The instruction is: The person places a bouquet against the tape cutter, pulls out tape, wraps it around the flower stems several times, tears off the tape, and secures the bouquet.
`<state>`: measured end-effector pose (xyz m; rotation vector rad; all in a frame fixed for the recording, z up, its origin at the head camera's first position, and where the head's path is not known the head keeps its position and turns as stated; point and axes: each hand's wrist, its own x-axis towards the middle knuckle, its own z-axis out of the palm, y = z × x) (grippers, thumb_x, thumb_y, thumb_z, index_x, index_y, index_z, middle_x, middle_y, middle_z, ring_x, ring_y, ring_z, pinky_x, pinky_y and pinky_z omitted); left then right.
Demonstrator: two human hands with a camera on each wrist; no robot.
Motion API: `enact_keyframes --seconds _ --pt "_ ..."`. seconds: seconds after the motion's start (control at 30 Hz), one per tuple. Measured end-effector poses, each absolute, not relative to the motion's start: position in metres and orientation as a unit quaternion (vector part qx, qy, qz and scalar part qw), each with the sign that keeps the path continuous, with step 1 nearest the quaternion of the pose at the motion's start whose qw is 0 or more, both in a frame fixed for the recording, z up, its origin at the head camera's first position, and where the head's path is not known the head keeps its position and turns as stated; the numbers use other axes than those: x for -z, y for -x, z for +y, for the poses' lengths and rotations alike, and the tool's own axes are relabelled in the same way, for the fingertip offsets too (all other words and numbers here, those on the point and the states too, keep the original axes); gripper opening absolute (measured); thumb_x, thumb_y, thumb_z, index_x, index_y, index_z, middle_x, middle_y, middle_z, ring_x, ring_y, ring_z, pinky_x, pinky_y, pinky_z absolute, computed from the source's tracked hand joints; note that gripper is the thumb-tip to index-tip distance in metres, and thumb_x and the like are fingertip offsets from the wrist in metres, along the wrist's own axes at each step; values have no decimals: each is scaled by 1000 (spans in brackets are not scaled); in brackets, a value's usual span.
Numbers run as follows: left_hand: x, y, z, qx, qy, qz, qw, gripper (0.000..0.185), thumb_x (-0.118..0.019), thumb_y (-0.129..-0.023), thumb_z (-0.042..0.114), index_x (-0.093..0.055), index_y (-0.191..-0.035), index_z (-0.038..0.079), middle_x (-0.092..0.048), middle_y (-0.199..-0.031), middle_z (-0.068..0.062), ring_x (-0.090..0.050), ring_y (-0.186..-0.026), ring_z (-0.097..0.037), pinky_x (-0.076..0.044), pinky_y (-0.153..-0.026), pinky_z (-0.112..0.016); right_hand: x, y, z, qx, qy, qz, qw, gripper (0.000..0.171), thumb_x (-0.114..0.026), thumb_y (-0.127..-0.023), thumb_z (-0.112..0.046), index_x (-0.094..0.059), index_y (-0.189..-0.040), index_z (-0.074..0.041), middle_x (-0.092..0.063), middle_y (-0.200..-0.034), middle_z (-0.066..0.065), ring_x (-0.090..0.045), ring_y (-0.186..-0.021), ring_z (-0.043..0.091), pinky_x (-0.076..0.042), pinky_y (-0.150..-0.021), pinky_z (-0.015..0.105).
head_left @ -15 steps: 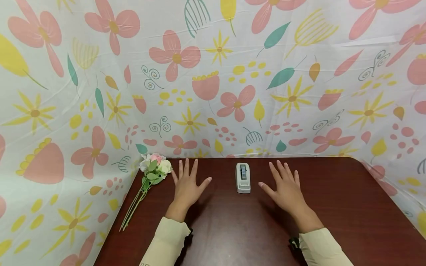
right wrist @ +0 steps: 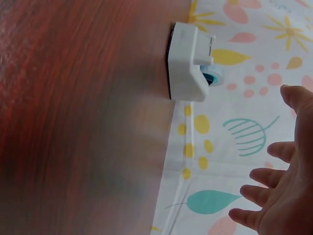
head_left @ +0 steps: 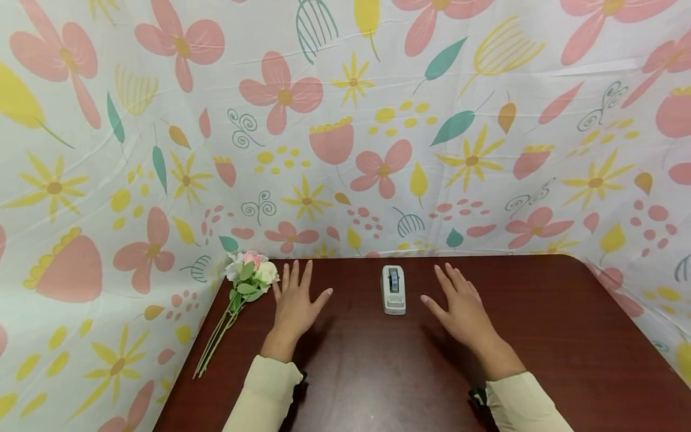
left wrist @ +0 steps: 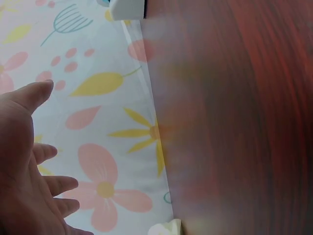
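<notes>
A white tape dispenser [head_left: 394,303] with a roll of tape stands near the table's back edge, between the two hands. Toward the left lies a bunch of flowers [head_left: 251,276] with white, pink and cream blooms and long green stems. My left hand [head_left: 294,309] hovers just right of the blooms, fingers spread and holding nothing. To the right of the dispenser, my right hand [head_left: 463,313] is also spread and empty, its thumb nearest the dispenser. The right wrist view shows the dispenser [right wrist: 186,68] from its side, apart from the fingers.
The dark red-brown wooden table [head_left: 367,372] reaches back to a white cloth [head_left: 345,198] printed with flowers and leaves. That cloth also hangs along the left and right sides. The table's back right corner is rounded.
My left hand has shifted slightly left, closer to the flowers. The right hand has hardly moved, its fingers a little closer together. Dispenser and flowers stay in place.
</notes>
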<state>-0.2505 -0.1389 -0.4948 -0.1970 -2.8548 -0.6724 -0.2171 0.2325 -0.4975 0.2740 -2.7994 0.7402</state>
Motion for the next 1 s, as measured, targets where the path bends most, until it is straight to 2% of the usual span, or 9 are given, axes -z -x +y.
enact_keyframes --seconds 0.33,0.47,0.77,1.0 --pt "495 247 -160 247 33 -960 127 63 -63 -99 37 -44 -153 11 -32 -162 -21 -15 -155 -45 -13 -117 -74 497 209 230 -284 -98 -948 100 82 -60 -98 -53 -23 -162 -16 -22 -166 20 -27 -148 49 -26 -112 73" --pt "495 243 -171 254 -4 -958 134 58 -62 -99 33 -47 -150 9 -36 -159 -23 -22 -151 -47 -19 -116 -73 498 206 229 -296 -110 -944 99 79 -59 -100 -50 -23 -162 -18 -24 -166 18 -29 -148 48 -29 -111 72" --pt "499 240 -195 252 -30 -954 157 54 -63 -98 28 -52 -145 5 -43 -152 -26 -34 -144 -47 -26 -113 -71 499 199 223 -313 -133 -935 99 69 -60 -102 -41 -32 -159 -13 -33 -161 19 -35 -145 44 -34 -111 67" --pt "505 238 -215 252 -67 -952 159 52 -63 -97 27 -53 -142 1 -48 -146 -25 -45 -134 -49 -37 -103 -70 502 195 221 -316 -138 -935 83 66 -59 -102 -39 -35 -157 -12 -38 -158 17 -39 -143 41 -38 -110 65"
